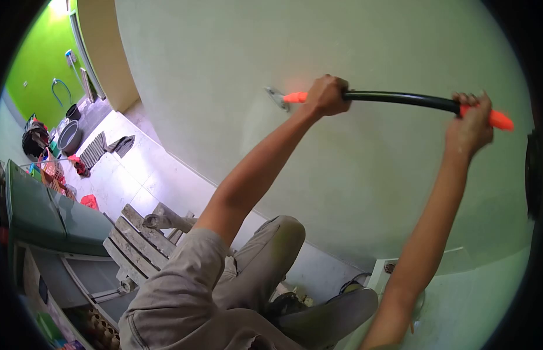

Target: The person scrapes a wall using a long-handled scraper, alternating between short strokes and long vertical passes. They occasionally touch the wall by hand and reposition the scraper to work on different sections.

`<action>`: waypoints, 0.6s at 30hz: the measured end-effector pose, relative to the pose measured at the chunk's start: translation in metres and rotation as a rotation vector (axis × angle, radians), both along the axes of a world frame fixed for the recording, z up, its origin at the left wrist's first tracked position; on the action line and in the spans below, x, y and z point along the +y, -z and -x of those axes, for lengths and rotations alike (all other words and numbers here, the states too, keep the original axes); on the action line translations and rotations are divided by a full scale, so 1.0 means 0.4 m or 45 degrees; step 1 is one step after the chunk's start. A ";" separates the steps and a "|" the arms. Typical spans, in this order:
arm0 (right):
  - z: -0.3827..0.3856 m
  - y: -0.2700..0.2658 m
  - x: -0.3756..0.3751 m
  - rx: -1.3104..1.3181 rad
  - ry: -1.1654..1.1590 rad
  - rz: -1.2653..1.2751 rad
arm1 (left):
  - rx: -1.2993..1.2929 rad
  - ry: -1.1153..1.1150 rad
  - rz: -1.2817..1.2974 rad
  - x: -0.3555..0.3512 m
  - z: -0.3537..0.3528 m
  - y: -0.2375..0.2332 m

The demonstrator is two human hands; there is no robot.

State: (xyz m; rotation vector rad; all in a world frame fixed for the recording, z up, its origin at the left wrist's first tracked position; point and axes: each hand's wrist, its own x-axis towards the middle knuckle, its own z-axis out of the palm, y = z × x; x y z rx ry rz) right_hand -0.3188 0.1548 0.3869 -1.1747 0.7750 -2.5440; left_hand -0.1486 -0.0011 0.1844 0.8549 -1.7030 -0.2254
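A long-handled scraper (pixel 402 98) with a black shaft, orange ends and a thin grey head lies almost level in front of the pale green wall (pixel 353 169). My left hand (pixel 330 96) is closed round the shaft near the head, where orange meets black. The head (pixel 277 98) seems to rest against the wall, though exact contact is hard to make out. Farther right, my right hand (pixel 472 127) wraps round the orange grip at the other end, partly hiding it. Both arms reach out and up.
Below left stand a wooden slatted chair (pixel 140 236) and a green fridge-like cabinet (pixel 55 210). Beyond, on the white tiled floor (pixel 122 178), are a striped cloth (pixel 94 150), a grey basin (pixel 69 137) and clutter. A pale ledge (pixel 452 291) lies at lower right.
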 end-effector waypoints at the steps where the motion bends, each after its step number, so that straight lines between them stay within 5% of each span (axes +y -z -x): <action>1: 0.037 -0.014 0.011 0.007 0.016 0.023 | 0.025 0.000 0.051 0.002 0.015 0.001; 4: 0.282 -0.096 0.047 0.220 -0.042 0.084 | -0.045 0.065 0.118 0.048 0.068 -0.084; 7: 0.299 -0.142 0.091 0.255 0.203 0.108 | -0.107 0.130 0.050 0.075 0.093 -0.143; 9: 0.388 -0.125 0.021 0.226 0.064 0.137 | -0.175 0.096 0.029 0.059 0.079 -0.135; 13: 0.118 -0.021 -0.071 -0.127 0.171 0.027 | -0.204 0.012 -0.011 -0.019 -0.019 -0.038; 18: -0.063 0.116 -0.120 -0.096 -0.031 -0.053 | -0.181 -0.071 -0.077 -0.076 -0.142 0.088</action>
